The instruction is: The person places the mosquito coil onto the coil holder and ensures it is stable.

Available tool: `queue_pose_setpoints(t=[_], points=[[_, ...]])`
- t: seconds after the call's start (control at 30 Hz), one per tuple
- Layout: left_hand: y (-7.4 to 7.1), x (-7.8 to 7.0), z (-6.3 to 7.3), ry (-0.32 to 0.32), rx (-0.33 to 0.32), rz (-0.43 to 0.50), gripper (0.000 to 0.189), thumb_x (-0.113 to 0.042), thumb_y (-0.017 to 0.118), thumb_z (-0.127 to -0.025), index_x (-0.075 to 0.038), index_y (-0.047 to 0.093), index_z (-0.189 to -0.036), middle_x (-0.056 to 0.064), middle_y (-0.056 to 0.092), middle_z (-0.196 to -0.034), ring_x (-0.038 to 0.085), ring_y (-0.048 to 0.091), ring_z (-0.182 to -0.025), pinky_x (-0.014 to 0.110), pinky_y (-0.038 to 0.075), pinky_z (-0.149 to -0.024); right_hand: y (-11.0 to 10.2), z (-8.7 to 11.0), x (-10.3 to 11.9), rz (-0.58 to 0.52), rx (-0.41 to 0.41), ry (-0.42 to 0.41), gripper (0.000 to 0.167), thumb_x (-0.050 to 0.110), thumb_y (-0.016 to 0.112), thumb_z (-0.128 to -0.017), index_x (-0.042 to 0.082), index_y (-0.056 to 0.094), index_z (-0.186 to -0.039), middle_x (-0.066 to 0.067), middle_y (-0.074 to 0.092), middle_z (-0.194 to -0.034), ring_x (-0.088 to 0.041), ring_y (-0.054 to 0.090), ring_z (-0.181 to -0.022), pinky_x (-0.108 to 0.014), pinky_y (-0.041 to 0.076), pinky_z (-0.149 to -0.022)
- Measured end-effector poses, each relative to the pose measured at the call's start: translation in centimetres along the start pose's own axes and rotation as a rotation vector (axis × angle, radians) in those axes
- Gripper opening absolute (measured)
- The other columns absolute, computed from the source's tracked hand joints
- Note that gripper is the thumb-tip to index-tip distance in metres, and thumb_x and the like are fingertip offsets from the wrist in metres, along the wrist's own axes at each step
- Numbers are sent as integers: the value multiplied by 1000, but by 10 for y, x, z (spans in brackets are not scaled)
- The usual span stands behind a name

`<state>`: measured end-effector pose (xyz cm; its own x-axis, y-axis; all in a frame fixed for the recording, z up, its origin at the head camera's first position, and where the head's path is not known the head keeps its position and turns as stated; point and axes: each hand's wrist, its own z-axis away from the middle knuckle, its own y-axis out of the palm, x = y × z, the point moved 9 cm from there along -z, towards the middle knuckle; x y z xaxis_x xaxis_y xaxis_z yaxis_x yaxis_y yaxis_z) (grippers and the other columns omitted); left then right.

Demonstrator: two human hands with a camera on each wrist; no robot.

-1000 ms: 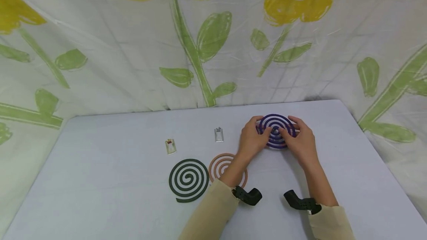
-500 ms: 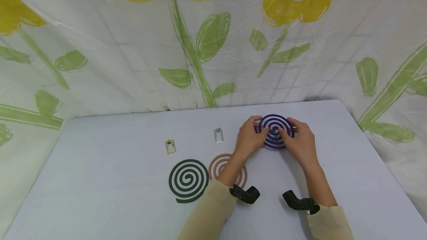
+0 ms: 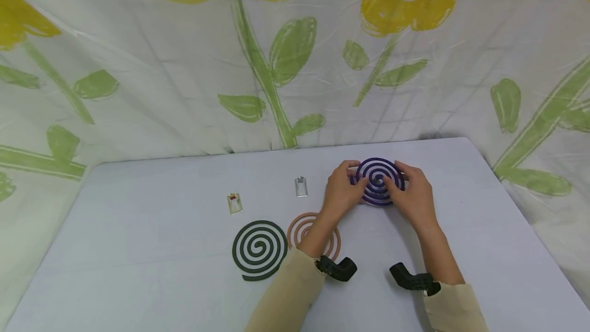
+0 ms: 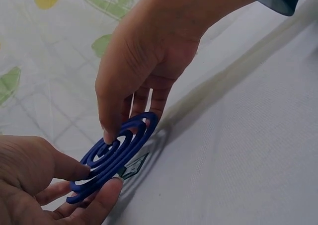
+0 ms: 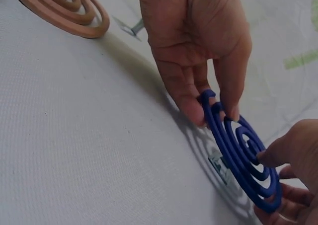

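Observation:
A dark blue mosquito coil (image 3: 378,203) is held level between two hands near the back right of the table. My left hand (image 3: 340,191) pinches its left side, thumb on top towards the centre and fingers at the rim. On the opposite side my right hand (image 3: 415,196) grips it likewise, thumb on top. Beneath the coil, in the left wrist view, a small metal stand (image 4: 133,168) shows; the right wrist view has this stand (image 5: 218,169) too. I cannot tell whether coil and stand are joined. The coil's shadow falls on the white tabletop.
A dark green mosquito coil (image 3: 259,245) lies left of an orange coil (image 3: 290,234), which my left forearm partly covers. Behind them stand a gold-coloured metal stand (image 3: 234,198) and a silver one (image 3: 301,181). A flowered curtain (image 3: 184,91) borders the table's back.
Both hands stay on the blue coil, with only slight shifts of the fingers, the left thumb moving a little outward. The whole head view has drifted slightly.

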<state>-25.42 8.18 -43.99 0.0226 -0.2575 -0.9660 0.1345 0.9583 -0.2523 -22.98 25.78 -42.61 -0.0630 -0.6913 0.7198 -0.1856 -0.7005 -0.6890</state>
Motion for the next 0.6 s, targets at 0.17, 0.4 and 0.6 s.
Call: queue_pose_setpoints(t=[0.17,0.4,0.6], points=[[-6,-4,3,19,-41,-154,43,-18,71,-98,-11,65,-140,14,77,-118,26,80,-80,31,62,-73,1,0,-1,2,0,-8,55,20,69,-102,-6,55,-149,-35,55,-146,-51,57,-132,-64,46,-111],[-11,-20,8,112,-86,-390,40,-23,68,-99,-11,67,-137,10,77,-115,31,72,-109,44,58,-92,-6,1,3,-43,-29,-37,51,17,66,-102,-7,57,-146,-34,57,-142,-49,62,-127,-60,54,-103],[-10,-32,14,152,-63,-531,44,-26,68,-100,-9,66,-140,16,71,-123,32,70,-112,44,59,-92,-11,3,9,-19,-50,-65,49,16,65,-102,-8,58,-144,-35,56,-142,-50,60,-130,-62,52,-106]])
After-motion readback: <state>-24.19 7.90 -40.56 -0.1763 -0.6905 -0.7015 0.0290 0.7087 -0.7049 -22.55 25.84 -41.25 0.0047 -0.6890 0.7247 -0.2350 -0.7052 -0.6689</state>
